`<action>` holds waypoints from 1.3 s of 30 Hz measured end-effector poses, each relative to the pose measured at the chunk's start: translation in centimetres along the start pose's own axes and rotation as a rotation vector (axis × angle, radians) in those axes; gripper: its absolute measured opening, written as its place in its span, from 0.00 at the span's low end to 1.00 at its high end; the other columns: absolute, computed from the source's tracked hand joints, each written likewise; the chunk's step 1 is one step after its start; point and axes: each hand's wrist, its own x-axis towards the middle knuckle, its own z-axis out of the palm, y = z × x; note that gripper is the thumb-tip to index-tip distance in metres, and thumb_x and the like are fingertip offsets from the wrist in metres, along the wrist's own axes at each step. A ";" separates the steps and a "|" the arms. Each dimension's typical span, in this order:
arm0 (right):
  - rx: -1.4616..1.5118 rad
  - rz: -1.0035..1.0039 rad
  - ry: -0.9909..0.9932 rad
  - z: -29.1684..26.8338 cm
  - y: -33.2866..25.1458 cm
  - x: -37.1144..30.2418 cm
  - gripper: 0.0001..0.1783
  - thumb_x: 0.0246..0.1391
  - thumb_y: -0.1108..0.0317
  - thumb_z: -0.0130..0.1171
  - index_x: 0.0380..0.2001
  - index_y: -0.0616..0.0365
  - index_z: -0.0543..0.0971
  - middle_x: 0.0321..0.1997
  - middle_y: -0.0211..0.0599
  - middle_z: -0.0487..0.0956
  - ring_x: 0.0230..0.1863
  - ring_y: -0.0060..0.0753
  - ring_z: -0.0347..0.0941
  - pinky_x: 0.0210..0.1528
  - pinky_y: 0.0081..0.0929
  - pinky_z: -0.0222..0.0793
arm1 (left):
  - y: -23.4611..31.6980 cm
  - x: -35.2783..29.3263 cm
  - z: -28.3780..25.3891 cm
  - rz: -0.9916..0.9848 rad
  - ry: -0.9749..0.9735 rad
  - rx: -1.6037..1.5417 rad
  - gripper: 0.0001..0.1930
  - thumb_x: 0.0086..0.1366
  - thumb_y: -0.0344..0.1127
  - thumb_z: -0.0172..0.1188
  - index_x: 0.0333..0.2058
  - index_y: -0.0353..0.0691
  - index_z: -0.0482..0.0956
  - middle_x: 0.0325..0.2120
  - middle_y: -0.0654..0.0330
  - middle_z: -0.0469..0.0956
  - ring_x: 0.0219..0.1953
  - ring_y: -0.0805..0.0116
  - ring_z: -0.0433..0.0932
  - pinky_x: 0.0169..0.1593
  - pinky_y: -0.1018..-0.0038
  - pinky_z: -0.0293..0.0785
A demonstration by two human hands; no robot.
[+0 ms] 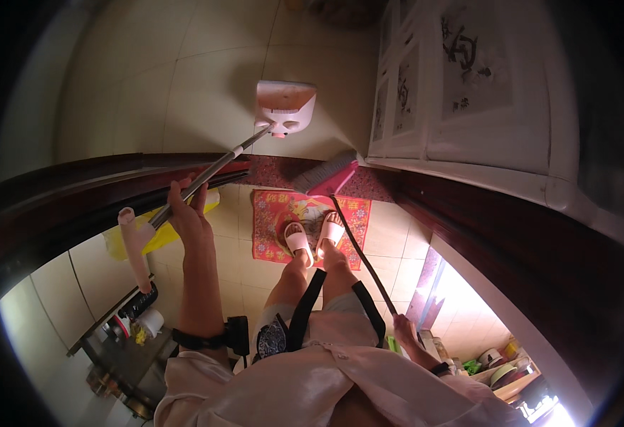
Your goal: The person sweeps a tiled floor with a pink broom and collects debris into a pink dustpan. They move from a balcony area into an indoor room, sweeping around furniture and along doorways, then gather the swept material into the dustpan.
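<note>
Nearest me, my left hand (187, 213) is wrapped around the dustpan handle (208, 174), its grip pressed together; the dustpan (285, 107) hangs over pale floor tiles (184, 71). Right hand (403, 329) clasps the broom stick (362, 252), bristles (326, 174) at the door threshold (269, 169) beside a white cabinet (468, 85).

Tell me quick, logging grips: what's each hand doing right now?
Left hand: closed around the dustpan handle.
Right hand: closed on the broom handle.
</note>
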 end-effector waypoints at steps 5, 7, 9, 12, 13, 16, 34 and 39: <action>-0.172 -0.198 0.027 0.6 -7.6 7.9 0.17 0.53 0.58 0.35 0.28 0.59 0.69 0.26 0.54 0.73 0.32 0.56 0.69 0.33 0.48 0.64 | 0.6 -1.4 1.2 0.020 0.014 0.023 0.13 0.58 0.41 0.49 0.24 0.35 0.68 0.33 0.52 0.72 0.38 0.64 0.72 0.39 0.76 0.74; -0.239 -0.391 0.085 -0.9 -13.4 12.5 0.13 0.48 0.63 0.41 0.32 0.59 0.71 0.25 0.51 0.74 0.30 0.52 0.71 0.32 0.45 0.67 | 0.6 -2.0 1.7 0.033 0.019 0.010 0.14 0.58 0.41 0.49 0.24 0.35 0.68 0.33 0.52 0.71 0.39 0.64 0.72 0.41 0.75 0.73; -0.206 -0.512 0.126 -2.8 -20.6 17.5 0.12 0.46 0.68 0.41 0.27 0.61 0.73 0.21 0.49 0.73 0.25 0.49 0.71 0.28 0.43 0.67 | 0.9 -2.5 2.1 0.037 -0.005 -0.016 0.14 0.59 0.41 0.48 0.24 0.35 0.67 0.33 0.51 0.71 0.40 0.64 0.71 0.43 0.75 0.73; 0.064 -0.395 0.242 -5.3 -26.5 21.0 0.26 0.53 0.51 0.36 0.25 0.64 0.74 0.27 0.55 0.73 0.34 0.55 0.70 0.34 0.45 0.66 | 1.8 -2.6 2.7 0.077 -0.051 -0.065 0.14 0.59 0.41 0.47 0.25 0.35 0.67 0.35 0.49 0.71 0.42 0.62 0.70 0.44 0.73 0.72; 0.057 -0.384 0.220 -5.8 -26.6 20.6 0.22 0.53 0.56 0.37 0.28 0.65 0.73 0.26 0.54 0.73 0.32 0.55 0.70 0.33 0.45 0.66 | 2.3 -2.6 2.8 0.096 -0.076 -0.083 0.14 0.59 0.41 0.47 0.25 0.35 0.67 0.36 0.49 0.70 0.42 0.61 0.70 0.45 0.72 0.71; -0.224 -0.558 0.183 -6.3 -21.5 15.7 0.12 0.48 0.67 0.39 0.30 0.61 0.72 0.25 0.51 0.73 0.29 0.52 0.71 0.28 0.42 0.67 | 3.9 -2.1 3.3 0.150 -0.124 -0.136 0.13 0.60 0.40 0.46 0.25 0.35 0.67 0.38 0.47 0.70 0.43 0.60 0.69 0.47 0.70 0.70; -0.422 -0.559 0.265 -15.5 -37.3 29.2 0.12 0.46 0.65 0.42 0.29 0.59 0.72 0.23 0.49 0.74 0.26 0.49 0.72 0.27 0.41 0.68 | 5.4 8.4 7.9 0.044 -0.021 -0.208 0.10 0.60 0.37 0.43 0.26 0.36 0.64 0.41 0.46 0.68 0.46 0.59 0.67 0.48 0.70 0.70; -0.508 -0.824 0.522 -17.9 -37.0 25.8 0.10 0.44 0.69 0.42 0.28 0.60 0.72 0.20 0.45 0.72 0.24 0.46 0.71 0.26 0.40 0.67 | 7.5 11.4 10.3 0.074 -0.070 -0.178 0.10 0.61 0.37 0.42 0.28 0.37 0.63 0.43 0.45 0.66 0.47 0.60 0.67 0.49 0.71 0.68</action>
